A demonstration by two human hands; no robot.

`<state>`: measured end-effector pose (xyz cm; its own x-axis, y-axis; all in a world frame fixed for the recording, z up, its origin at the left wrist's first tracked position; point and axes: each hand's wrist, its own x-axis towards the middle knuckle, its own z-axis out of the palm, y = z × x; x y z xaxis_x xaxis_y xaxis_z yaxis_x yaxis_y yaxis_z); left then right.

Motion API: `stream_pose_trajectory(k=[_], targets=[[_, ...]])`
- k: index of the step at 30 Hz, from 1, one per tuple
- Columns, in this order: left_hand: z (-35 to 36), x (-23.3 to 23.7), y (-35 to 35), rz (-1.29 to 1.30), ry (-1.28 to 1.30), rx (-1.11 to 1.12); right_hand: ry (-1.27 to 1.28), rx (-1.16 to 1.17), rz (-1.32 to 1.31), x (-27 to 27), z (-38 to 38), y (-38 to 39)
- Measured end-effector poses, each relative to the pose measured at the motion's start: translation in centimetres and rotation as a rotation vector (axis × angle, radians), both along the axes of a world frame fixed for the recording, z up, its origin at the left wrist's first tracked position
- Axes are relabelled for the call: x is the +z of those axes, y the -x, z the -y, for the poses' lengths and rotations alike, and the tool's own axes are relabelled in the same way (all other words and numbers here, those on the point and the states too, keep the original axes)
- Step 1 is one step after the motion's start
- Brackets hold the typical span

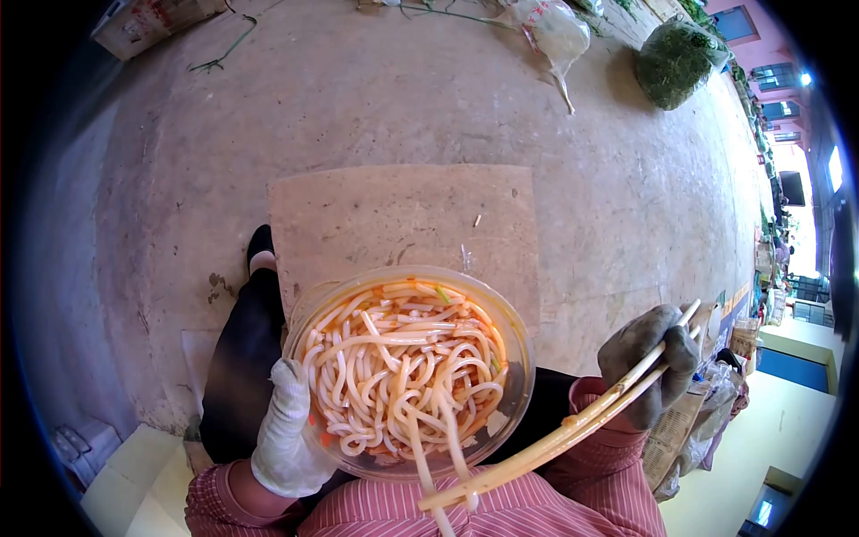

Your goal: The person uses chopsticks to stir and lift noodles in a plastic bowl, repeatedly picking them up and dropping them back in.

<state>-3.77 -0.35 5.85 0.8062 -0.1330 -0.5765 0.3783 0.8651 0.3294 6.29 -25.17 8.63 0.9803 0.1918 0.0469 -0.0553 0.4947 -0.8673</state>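
Note:
A round clear plastic bowl (522,358) of thick white noodles (403,376) in reddish broth sits over my lap. My left hand (288,438), in a white glove, grips the bowl's left side, its fingers partly hidden beneath it. In a dirty grey glove, my right hand (651,358) is closed around a pair of wooden chopsticks (573,430). Their tips are low in the view, near my striped shirt (573,501). A few noodles stretch from the bowl to the chopstick tips and hang past them.
A flat cardboard sheet (403,215) lies on the concrete floor (197,161) before me. Farther off are a white plastic bag (550,36), a bag of greens (676,67) and a cardboard box (148,22). Bags and cardboard (689,430) stand at my right.

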Motion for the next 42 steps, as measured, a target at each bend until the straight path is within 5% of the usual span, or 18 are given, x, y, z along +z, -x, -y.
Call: stream_pose_trajectory(k=[4,7,9,10,11,13,19,21,23,27,33,42], targets=[[-0.1,-0.1,0.1,-0.019,0.012,-0.001,0.242,-0.082,0.357,-0.7,-0.2,0.1],[-0.1,0.0,0.3,0.009,-0.021,-0.027,0.111,0.049,-0.032,-0.2,0.6,0.1],[-0.1,-0.2,0.0,0.020,0.006,-0.025,0.388,-0.125,0.298,-0.9,-0.2,0.4],[-0.1,-0.3,0.0,0.030,0.033,-0.024,0.667,-0.224,0.735,-0.9,-1.3,-0.6],[-0.1,-0.3,0.0,0.030,0.031,-0.023,0.665,-0.224,0.736,-0.6,-1.3,-0.4],[0.0,0.0,0.1,0.021,-0.010,0.003,0.365,0.008,0.258,0.1,-1.2,-0.2],[0.2,0.0,-1.0,0.108,-0.087,0.022,0.514,-0.229,0.525,1.3,-0.9,-0.4],[0.4,0.3,-1.2,0.141,-0.077,0.034,0.469,-0.080,-0.015,3.9,-0.9,0.0],[0.5,0.2,-1.4,0.210,-0.100,0.035,0.568,-0.099,-0.107,4.7,-2.0,0.5],[0.7,-0.6,-1.4,0.232,0.071,0.099,0.608,0.106,-0.095,4.5,-2.6,1.2],[1.1,-1.1,-1.6,0.256,0.001,0.099,0.772,0.447,0.241,5.2,-2.3,1.6],[1.1,-2.4,-1.8,0.194,-0.043,0.139,0.773,0.558,0.530,4.2,-3.3,2.6]])
